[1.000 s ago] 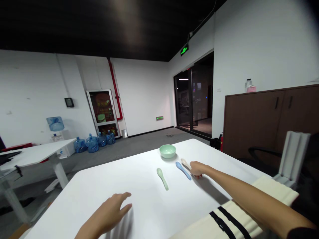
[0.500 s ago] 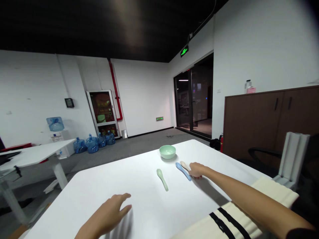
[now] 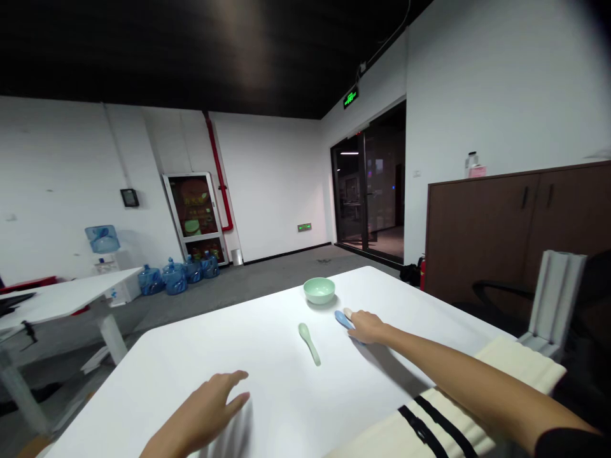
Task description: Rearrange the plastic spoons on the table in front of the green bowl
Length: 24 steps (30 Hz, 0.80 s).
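My right hand [image 3: 368, 327] is over the handle of a blue spoon [image 3: 342, 319], with its fingers closed around that handle. A beige spoon [image 3: 348, 312] lies right beside it; only its bowl end shows past my hand. My left hand [image 3: 210, 407] hovers above the near left of the table with thumb and fingers apart, holding nothing. Between the hands a pale green spoon [image 3: 310, 344] rests on the white table [image 3: 191, 346]. Behind the spoons stands a light green bowl [image 3: 319, 291].
A cream cloth-like item with black straps [image 3: 496, 375] lies on the table's right side, under my right forearm. A metal profile post [image 3: 556, 299] rises beyond it. Brown cabinets [image 3: 477, 235] stand to the right, and several blue water bottles [image 3: 174, 277] on the floor at left.
My right hand has moved left from the beige spoon's handle onto the blue spoon's handle. The spoons and bowl stay in place. My left hand is nearly still.
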{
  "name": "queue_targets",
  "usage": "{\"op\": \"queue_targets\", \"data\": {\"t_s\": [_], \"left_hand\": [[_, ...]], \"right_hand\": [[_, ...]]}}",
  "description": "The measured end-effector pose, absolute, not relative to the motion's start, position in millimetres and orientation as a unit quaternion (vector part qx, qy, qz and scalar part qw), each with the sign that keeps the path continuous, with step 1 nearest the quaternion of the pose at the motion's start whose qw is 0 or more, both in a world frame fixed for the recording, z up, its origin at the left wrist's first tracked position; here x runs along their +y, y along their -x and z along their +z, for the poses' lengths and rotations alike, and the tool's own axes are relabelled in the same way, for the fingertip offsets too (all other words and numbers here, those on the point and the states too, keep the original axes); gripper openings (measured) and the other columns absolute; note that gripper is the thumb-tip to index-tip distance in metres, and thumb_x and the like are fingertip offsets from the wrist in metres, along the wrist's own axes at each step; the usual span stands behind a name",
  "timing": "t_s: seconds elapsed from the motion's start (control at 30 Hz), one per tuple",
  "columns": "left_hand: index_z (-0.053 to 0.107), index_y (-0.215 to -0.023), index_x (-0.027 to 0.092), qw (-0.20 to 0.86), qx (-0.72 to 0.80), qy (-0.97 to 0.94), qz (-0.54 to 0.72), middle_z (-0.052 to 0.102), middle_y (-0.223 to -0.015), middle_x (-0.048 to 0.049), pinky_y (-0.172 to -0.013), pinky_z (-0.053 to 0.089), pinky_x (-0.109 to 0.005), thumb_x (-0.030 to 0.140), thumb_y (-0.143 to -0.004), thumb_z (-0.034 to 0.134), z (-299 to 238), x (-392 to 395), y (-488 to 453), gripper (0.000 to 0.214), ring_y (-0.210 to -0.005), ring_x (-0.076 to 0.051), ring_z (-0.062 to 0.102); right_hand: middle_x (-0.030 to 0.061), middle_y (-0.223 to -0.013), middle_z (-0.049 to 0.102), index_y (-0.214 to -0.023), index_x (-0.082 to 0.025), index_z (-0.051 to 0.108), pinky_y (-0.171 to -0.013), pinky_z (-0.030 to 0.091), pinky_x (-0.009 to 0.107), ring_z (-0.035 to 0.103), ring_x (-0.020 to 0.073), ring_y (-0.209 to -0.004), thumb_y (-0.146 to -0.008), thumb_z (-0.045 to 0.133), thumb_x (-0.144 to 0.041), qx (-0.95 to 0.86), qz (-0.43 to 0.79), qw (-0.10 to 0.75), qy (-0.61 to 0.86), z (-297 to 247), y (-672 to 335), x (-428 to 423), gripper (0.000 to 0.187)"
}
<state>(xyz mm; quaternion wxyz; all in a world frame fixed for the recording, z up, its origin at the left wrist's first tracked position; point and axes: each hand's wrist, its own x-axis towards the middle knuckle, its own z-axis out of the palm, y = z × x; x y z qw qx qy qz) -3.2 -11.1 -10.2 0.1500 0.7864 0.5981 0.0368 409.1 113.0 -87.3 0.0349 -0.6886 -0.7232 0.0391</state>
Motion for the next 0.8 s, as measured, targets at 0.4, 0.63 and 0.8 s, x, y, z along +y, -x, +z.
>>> {"op": "queue_targets", "data": {"t_s": [0.4,0.63,0.8], "left_hand": [[0.052,-0.128,0.029,0.145,0.597,-0.788,0.046,0.059,-0.127,-0.0059,-0.098,0.039,-0.038,0.064,-0.081,0.039,-16,-8,1,0.06,-0.118,-0.027,0.052],[0.052,-0.128,0.03,0.147,0.596,-0.788,0.048,0.059,-0.128,-0.0056,-0.098,0.039,-0.038,0.065,-0.081,0.039,-18,-6,4,0.061,-0.119,-0.027,0.051],[0.053,-0.128,0.03,0.146,0.597,-0.788,0.046,0.059,-0.128,-0.0058,-0.098,0.039,-0.038,0.065,-0.081,0.039,-16,-7,3,0.06,-0.119,-0.027,0.051]], "right_hand": [[0.0109,-0.098,0.062,-0.098,-0.016,0.056,-0.058,0.035,0.024,0.06,0.0182,-0.077,-0.078,0.056,-0.041,-0.711,0.094,0.11,0.689,-91,-406,115,0.032],[0.0146,-0.109,0.058,-0.07,-0.012,0.061,-0.056,0.036,0.023,0.06,0.0148,-0.074,-0.078,0.056,-0.046,-0.73,0.113,0.123,0.663,-96,-385,108,0.035],[0.0155,-0.118,0.052,-0.071,-0.011,0.063,-0.053,0.037,0.024,0.059,0.0115,-0.064,-0.077,0.055,-0.044,-0.723,0.113,0.119,0.671,-94,-381,103,0.034]]}}
